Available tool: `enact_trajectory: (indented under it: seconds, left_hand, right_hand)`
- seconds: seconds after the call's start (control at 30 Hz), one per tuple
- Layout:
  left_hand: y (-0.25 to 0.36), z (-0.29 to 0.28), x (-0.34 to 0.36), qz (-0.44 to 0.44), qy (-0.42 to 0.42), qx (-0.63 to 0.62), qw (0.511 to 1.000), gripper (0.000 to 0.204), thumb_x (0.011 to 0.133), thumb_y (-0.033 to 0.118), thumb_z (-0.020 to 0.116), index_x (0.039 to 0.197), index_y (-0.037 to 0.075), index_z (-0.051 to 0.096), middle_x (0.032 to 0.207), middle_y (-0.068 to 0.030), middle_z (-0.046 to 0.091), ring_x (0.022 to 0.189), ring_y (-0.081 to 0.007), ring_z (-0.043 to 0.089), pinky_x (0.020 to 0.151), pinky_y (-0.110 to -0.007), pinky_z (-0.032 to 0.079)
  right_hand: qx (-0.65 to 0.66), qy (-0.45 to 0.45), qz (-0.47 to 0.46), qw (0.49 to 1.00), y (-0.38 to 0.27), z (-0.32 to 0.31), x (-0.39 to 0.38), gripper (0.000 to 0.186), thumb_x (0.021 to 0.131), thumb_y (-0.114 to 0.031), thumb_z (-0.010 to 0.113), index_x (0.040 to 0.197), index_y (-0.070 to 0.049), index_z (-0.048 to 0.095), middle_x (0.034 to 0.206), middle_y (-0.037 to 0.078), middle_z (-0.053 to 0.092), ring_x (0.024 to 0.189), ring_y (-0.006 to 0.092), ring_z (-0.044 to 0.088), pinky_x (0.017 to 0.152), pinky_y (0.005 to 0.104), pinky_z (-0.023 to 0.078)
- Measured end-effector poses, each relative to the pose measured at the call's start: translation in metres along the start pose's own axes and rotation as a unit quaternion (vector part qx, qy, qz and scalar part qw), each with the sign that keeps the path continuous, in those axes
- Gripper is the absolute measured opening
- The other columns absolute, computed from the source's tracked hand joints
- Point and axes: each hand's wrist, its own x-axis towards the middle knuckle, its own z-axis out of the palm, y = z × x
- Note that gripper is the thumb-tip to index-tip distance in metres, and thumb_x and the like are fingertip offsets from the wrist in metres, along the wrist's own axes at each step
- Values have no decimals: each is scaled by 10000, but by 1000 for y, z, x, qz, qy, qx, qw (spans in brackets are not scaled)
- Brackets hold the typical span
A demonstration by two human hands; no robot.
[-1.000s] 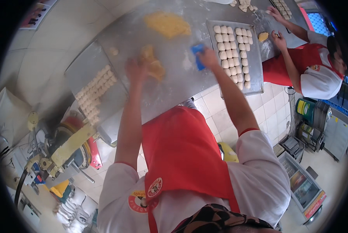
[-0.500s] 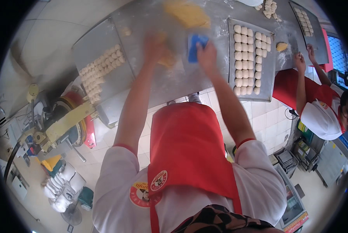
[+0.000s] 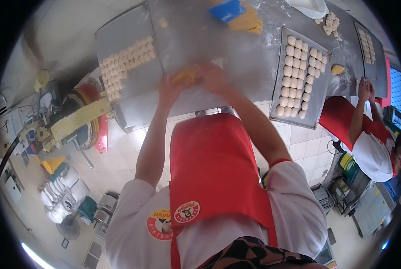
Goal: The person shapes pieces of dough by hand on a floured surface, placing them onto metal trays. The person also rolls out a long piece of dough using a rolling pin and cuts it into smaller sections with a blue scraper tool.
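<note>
Near the front edge of the metal table, a lump of yellow dough (image 3: 185, 77) lies between my two hands. My left hand (image 3: 169, 88) is closed against its left end. On its other end is my right hand (image 3: 211, 76), fingers curled in and slightly blurred. Farther back, a blue dough scraper (image 3: 228, 10) rests at the left part of a larger yellow dough slab (image 3: 247, 22), touched by neither hand. A small pale dough bit (image 3: 163, 22) sits on the table beyond my left hand.
Trays of pale dough balls stand left (image 3: 120, 71) and right (image 3: 294, 74) on the table (image 3: 196, 101). Beyond the right tray are a yellow dough piece (image 3: 337, 69), a white bowl (image 3: 309, 6) and dough scraps (image 3: 331, 23). A co-worker (image 3: 366, 134) stands at right; a machine (image 3: 81, 119) is at left.
My right hand has let go of the blue scraper, now lying at the big slab, and has moved left and nearer to the dough lump. My left hand has come nearer too.
</note>
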Motion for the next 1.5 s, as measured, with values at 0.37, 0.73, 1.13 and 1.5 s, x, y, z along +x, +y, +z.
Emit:
enact_trajectory:
  seconds: [0.37, 0.73, 1.13, 1.5]
  left_hand:
    - [52, 83, -68, 251, -58, 228, 939, 590, 967, 331, 664, 1496, 125, 502, 1605, -144, 390, 1517, -398, 296, 1202, -667, 193]
    - [95, 54, 126, 240, -73, 397, 883, 718, 971, 578, 571, 1570, 215, 409, 1650, -128, 325, 1532, -341, 285, 1193, -645, 235]
    - [80, 49, 73, 180, -284, 26, 941, 702, 871, 289, 765, 1511, 189, 493, 1527, -140, 476, 1404, -375, 452, 1146, -561, 359]
    - [102, 151, 78, 192, 38, 391, 899, 614, 1029, 367, 477, 1603, 197, 342, 1707, -54, 229, 1544, -450, 205, 1132, -785, 190]
  right_hand:
    - [-199, 73, 51, 976, 9, -32, -108, 941, 814, -292, 804, 1574, -22, 319, 1604, 243, 346, 1496, 467, 303, 1191, 581, 311]
    - [-103, 18, 60, 993, 69, -96, 58, 939, 866, -479, 751, 1571, -20, 332, 1590, 204, 393, 1452, 378, 406, 1134, 559, 390]
    - [125, 42, 152, 979, 37, -101, -42, 675, 890, -221, 757, 1451, 10, 460, 1403, 199, 551, 1349, 376, 497, 1081, 483, 437]
    - [-261, 234, 179, 919, 65, -53, -15, 619, 1068, -396, 433, 1535, 9, 405, 1625, 243, 337, 1509, 472, 277, 1179, 709, 175]
